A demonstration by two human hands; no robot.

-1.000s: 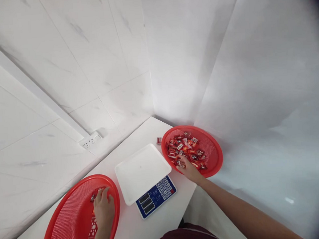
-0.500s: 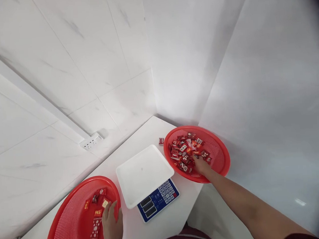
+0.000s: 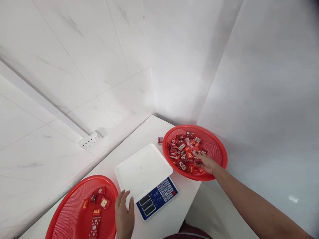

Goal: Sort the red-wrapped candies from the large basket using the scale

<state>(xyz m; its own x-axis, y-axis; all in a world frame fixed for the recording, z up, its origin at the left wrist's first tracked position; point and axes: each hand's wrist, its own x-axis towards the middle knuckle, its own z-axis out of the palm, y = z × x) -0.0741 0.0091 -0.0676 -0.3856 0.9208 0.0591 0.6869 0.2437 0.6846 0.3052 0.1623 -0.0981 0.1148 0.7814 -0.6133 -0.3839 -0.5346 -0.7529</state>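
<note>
My right hand (image 3: 207, 162) reaches into the right red basket (image 3: 221, 148), among a pile of small wrapped candies (image 3: 181, 155). Its thumb and fingers close around a red-wrapped candy (image 3: 197, 160), partly hidden by the hand. My left hand (image 3: 124, 214) is open, fingers apart, between the left red basket (image 3: 51, 229) and the scale's white pan (image 3: 142, 171). Its fingertips are by the pan's near left corner and hold nothing. Several packets, including a dotted red one (image 3: 94, 227), lie in the left basket.
The scale's blue keypad panel (image 3: 157, 199) faces me below the pan. A single candy packet (image 3: 160, 140) lies on the white table (image 3: 160, 125) beside the right basket. Walls meet behind the table, with a power socket (image 3: 90, 142) at the left.
My left hand has moved right, out from over the left basket toward the scale pan. My right hand has shifted slightly right and turned, its fingers now more visible above the candies.
</note>
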